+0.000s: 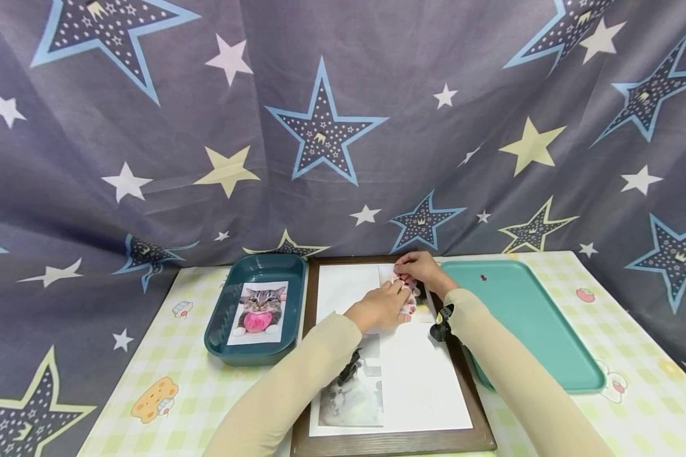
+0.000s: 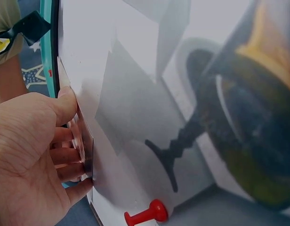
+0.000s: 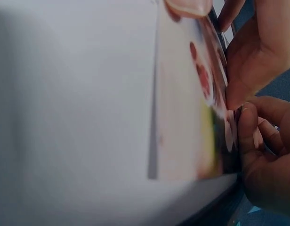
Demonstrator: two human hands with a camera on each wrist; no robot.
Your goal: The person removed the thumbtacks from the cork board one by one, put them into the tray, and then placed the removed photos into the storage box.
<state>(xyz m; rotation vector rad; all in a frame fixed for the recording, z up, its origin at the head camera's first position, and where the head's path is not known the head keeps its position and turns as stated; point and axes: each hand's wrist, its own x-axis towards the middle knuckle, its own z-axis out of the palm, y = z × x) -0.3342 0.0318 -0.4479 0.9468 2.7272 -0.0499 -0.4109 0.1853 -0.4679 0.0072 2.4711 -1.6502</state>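
A photo print [image 3: 182,132] with pink spots lies on the upper right of a white board [image 1: 429,374] in a brown frame. My left hand [image 1: 384,306] presses it with spread fingers; in the left wrist view the thumb [image 2: 66,106] rests near its edge. At the print's top edge my right hand [image 1: 423,270] pinches a small dark-red piece [image 3: 238,113], seemingly a push pin, mostly hidden by thumb and fingertip. A larger greyish photo [image 1: 351,397] lies along the board's left side, and a red push pin [image 2: 157,210] stands in it.
Left of the board, a dark teal bin [image 1: 217,330] holds a cat photo [image 1: 270,298] with a pink ball. On the right is a flat green tray [image 1: 549,343] with one red push pin [image 1: 483,277]. A checked cloth [image 1: 188,400] covers the table; a star-patterned curtain hangs behind.
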